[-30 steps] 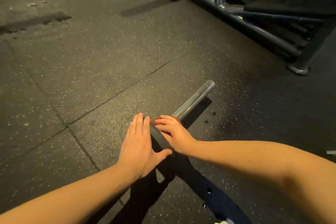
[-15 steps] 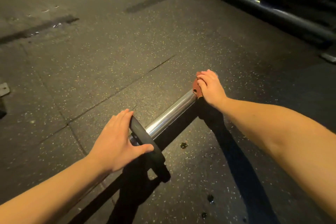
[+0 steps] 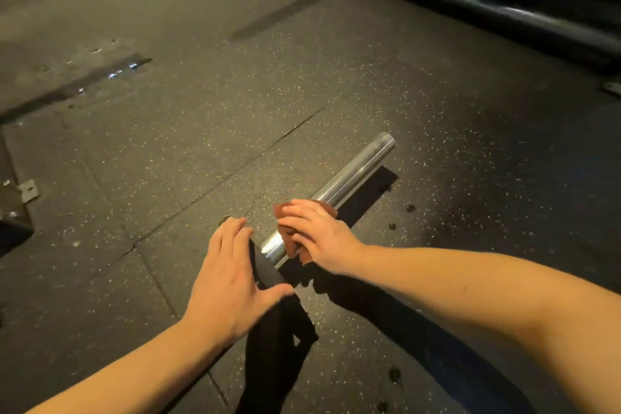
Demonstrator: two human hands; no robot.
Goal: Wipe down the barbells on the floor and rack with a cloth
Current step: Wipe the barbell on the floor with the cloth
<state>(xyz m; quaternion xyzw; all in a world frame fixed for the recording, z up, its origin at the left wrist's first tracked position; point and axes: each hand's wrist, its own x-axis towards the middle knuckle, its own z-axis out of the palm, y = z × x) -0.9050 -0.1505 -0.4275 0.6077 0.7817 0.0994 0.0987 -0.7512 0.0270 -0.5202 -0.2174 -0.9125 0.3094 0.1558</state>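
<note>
The barbell sleeve (image 3: 353, 175) runs away and rightward from the plate (image 3: 265, 274) — left hand (image 3: 232, 276) flat against the plate, right hand (image 3: 316, 235) clasping the cloth (image 3: 289, 245) round the sleeve just beyond it.

Barbell (image 3: 353, 171) lies on the floor (image 3: 168, 144), free end pointing away to the right. Left hand (image 3: 232, 276) rests on the collar (image 3: 265, 270) nearest me. Right hand (image 3: 319, 239) is just right of it on the sleeve, cloth (image 3: 295, 250) under it. Rack frame (image 3: 470, 7) sits well behind, far right.

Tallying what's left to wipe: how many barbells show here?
1. The barbell lies on the floor mid-frame, the right hand holding the cloth on its sleeve. The rack at top right may hide more.
</note>
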